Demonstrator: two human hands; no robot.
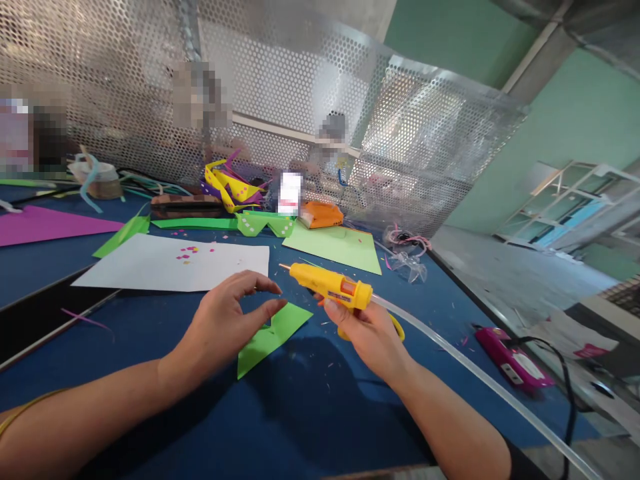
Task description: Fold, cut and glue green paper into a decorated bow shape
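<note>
My right hand [373,333] is wrapped around the handle of a yellow hot glue gun [325,283], whose nozzle points left. A long clear glue stick [450,350] runs out of its back end toward the lower right. Over a green cut piece of craft sheet [273,340] hovers my left hand [235,313], thumb and fingers curved with a gap between them. No object shows in that gap. Part of the green piece is hidden behind the left hand. Beyond the hands lies a green mask shape [265,225] with small pale squares stuck along it.
A white sheet [230,267] holds small pink bits. Pale green paper [335,248], an orange packet [321,215], yellow and purple masks [230,187] and a patterned pencil case [185,207] lie farther back. At right is a magenta power box [510,357] with a black cord. Perforated metal screens stand behind.
</note>
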